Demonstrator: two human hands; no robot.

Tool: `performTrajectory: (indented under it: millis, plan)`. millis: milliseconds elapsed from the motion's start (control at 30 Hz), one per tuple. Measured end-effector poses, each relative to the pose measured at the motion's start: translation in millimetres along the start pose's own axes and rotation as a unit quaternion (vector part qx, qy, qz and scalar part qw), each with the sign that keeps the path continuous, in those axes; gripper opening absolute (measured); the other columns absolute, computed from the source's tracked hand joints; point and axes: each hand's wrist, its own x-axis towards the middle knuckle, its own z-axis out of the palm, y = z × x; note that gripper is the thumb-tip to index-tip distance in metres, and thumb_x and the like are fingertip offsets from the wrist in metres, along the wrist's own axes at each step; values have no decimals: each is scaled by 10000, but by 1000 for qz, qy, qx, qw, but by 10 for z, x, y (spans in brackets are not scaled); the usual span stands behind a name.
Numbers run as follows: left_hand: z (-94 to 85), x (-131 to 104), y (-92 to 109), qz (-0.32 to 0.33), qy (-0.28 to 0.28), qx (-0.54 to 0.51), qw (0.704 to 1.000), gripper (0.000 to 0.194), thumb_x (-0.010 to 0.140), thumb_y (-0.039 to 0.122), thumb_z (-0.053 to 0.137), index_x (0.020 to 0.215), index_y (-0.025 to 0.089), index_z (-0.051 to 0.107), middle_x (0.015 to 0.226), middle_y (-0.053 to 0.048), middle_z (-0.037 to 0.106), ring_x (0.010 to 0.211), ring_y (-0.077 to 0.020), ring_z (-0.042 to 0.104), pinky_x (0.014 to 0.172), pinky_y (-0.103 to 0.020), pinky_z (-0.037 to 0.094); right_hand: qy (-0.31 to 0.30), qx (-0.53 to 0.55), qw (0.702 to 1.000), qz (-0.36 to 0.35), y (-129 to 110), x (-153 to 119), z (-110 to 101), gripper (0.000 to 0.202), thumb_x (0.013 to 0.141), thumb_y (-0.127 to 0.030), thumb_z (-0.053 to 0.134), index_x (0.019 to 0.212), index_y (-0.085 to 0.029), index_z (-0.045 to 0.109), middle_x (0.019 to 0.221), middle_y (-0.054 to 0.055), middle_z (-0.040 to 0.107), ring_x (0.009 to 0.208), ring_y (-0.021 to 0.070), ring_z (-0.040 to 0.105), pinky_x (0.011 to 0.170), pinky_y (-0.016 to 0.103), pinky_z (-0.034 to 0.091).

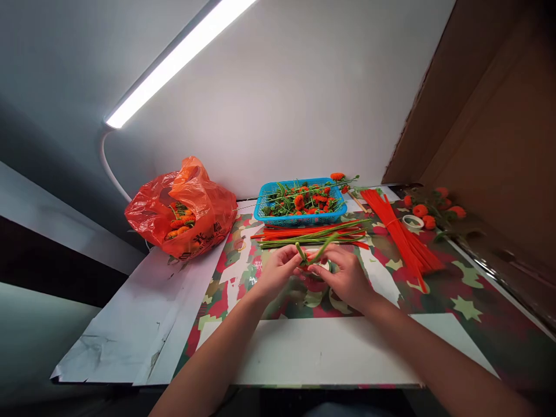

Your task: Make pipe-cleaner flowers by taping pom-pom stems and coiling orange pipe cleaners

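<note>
Above the middle of the table, my left hand and my right hand meet with fingertips pinched. Between them are green pipe cleaners, their fuzzy ends sticking up in a V, with a bit of orange at the joint. Both hands are closed on this piece; the fingers hide much of it. Just beyond lie loose red pipe cleaners and green pipe cleaners in a flat row. A roll of tape seems to lie under my right fingers, mostly covered.
Behind stands a blue basket of orange-and-green pipe-cleaner flowers. A red plastic bag with more flowers sits left. To the right lie a red pipe-cleaner bundle, a tape roll and several orange flowers. A lamp hangs above.
</note>
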Motion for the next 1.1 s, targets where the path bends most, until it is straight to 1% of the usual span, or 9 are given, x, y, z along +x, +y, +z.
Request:
performTrajectory:
  millis: [100, 200, 267, 400, 533, 667, 833, 1000, 1100]
  plan:
    - [7, 7, -4, 2, 23, -16, 1000, 315, 717, 449, 709, 795, 156, 625, 801, -24, 629, 669, -117, 585, 565, -210, 491, 83, -8, 996, 22, -47, -54, 97, 63, 751, -175, 702, 754, -214, 652, 712, -2, 659, 679, 164, 614, 642, 285, 491]
    - [33, 9, -3, -4, 24, -27, 999, 319, 711, 443, 715, 795, 146, 635, 776, -32, 625, 684, -126, 587, 555, -204, 488, 109, 2, 994, 6, -51, -97, 161, 109, 792, -138, 647, 838, -233, 677, 782, 9, 700, 735, 174, 646, 685, 302, 516]
    - [47, 9, -5, -4, 18, -37, 999, 326, 707, 443, 718, 783, 136, 635, 743, -26, 604, 651, -115, 570, 527, -194, 480, 104, 5, 994, -37, -28, -115, 175, 174, 820, -122, 610, 914, -247, 685, 856, 20, 714, 806, 180, 656, 735, 321, 523]
    - [59, 5, -16, -14, 10, -57, 998, 315, 695, 420, 735, 750, 129, 629, 696, -8, 581, 577, -81, 537, 501, -175, 465, 71, 3, 991, -114, 28, -121, 143, 238, 830, -100, 582, 959, -263, 699, 922, 35, 706, 872, 185, 646, 764, 338, 524]
    - [66, -4, -30, -17, -2, -74, 997, 317, 684, 427, 742, 728, 132, 637, 650, -11, 595, 539, -73, 531, 487, -168, 441, -3, 20, 995, -94, 54, -73, 66, 281, 836, -107, 547, 982, -284, 710, 982, 46, 695, 913, 197, 632, 777, 356, 521]
    - [72, -5, -43, -7, -14, -57, 998, 330, 704, 456, 719, 749, 133, 665, 669, -30, 624, 544, -79, 534, 490, -172, 428, -57, 47, 995, -68, 41, -3, -9, 260, 823, -111, 555, 935, -281, 717, 922, 38, 711, 883, 204, 624, 767, 375, 505]
    - [65, 1, -51, 1, -4, -19, 1000, 324, 710, 454, 713, 773, 140, 668, 701, -25, 632, 550, -87, 536, 501, -189, 429, -31, 9, 999, -19, 16, 14, -33, 216, 766, -115, 614, 910, -253, 695, 816, 19, 707, 749, 183, 598, 680, 336, 480]
    - [64, 2, -62, -1, 21, -22, 1000, 315, 660, 419, 755, 686, 135, 622, 652, 11, 565, 495, -55, 468, 487, -189, 411, -21, -10, 997, -72, 31, 3, -23, 255, 724, -24, 574, 793, -242, 687, 817, 10, 723, 789, 193, 597, 730, 360, 475]
    - [77, -1, -61, -4, 21, -23, 1000, 302, 670, 403, 744, 685, 134, 608, 642, 16, 543, 499, -55, 468, 488, -187, 414, -21, -31, 997, -73, 18, 12, -30, 243, 723, -27, 565, 772, -234, 682, 790, 15, 717, 761, 196, 586, 702, 358, 469]
